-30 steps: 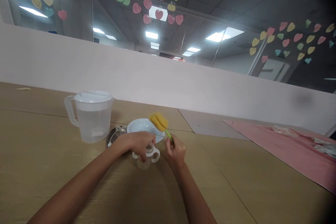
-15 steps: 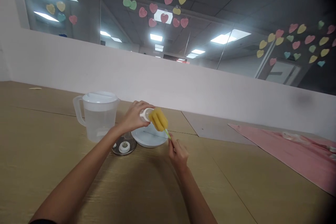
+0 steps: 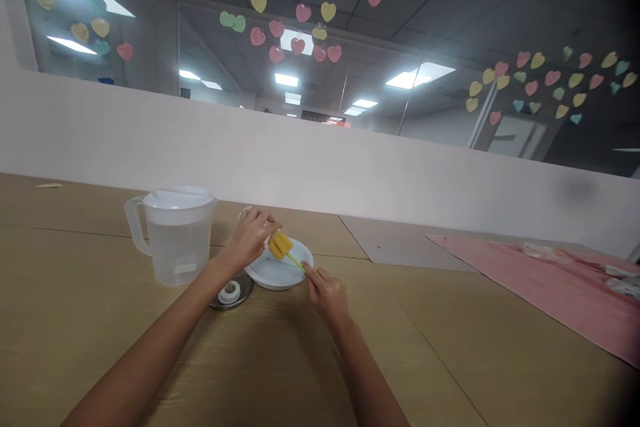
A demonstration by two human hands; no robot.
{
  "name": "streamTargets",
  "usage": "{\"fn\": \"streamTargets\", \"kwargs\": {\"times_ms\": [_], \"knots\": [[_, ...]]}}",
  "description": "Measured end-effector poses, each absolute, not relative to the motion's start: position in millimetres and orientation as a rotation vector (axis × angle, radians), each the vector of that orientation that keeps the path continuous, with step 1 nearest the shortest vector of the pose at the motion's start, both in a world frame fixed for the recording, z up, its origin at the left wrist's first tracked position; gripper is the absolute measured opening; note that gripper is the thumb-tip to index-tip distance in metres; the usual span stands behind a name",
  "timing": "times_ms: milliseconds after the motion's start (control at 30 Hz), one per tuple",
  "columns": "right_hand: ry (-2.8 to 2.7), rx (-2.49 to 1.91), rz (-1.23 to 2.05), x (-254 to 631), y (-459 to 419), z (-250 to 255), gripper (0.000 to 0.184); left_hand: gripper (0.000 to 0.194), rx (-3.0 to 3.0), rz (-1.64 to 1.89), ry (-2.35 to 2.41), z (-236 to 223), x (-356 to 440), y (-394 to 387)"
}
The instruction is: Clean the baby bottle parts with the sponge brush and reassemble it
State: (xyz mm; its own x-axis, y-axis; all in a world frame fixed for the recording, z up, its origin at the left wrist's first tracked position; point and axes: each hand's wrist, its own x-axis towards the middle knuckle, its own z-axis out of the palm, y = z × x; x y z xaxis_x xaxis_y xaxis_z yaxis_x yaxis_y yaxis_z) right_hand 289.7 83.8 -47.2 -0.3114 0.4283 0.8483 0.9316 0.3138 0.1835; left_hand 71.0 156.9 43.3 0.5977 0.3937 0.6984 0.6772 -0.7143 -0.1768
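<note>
My left hand point(image 3: 251, 239) is closed around a small clear bottle point(image 3: 267, 241), mostly hidden by the fingers and tipped toward the right. In my right hand point(image 3: 327, 293) is a bottle brush with a yellow sponge head point(image 3: 280, 245) and a thin green handle point(image 3: 297, 262). The sponge meets the bottle's mouth; how far it reaches inside I cannot tell. Both are held above a white bowl point(image 3: 280, 278). Under my left wrist, a round metal tray point(image 3: 243, 293) carries a white ring-shaped cap point(image 3: 229, 292).
A lidded clear plastic pitcher point(image 3: 179, 240) with liquid in it stands left of my left hand. A pink cloth point(image 3: 545, 300) with clear plastic items lies on the right of the wooden table point(image 3: 425, 360). A low white wall point(image 3: 300, 163) with windows above runs behind.
The sponge head has moved left and down to the bottle's mouth, with less of it showing. My left hand has turned, covering more of the bottle. The camera view has shifted slightly.
</note>
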Motion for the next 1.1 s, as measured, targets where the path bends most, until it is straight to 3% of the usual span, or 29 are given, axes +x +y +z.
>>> {"fn": "streamTargets", "kwargs": {"times_ms": [200, 533, 767, 1100], "knots": [[-1.866, -1.25, -1.024, 285, 84, -50, 0.033, 0.046, -2.48, -0.734, -0.698, 41, 84, 149], [-1.837, -1.273, -0.941, 276, 86, -53, 0.032, 0.042, -2.534, -0.705, -0.612, 33, 97, 137], [-1.86, -1.302, -0.911, 274, 88, -48, 0.032, 0.033, -2.465, -0.844, -0.838, 45, 71, 156], [-1.856, -1.181, -0.907, 291, 83, -47, 0.027, 0.031, -2.218, -0.765, -0.92, 30, 59, 177]]}}
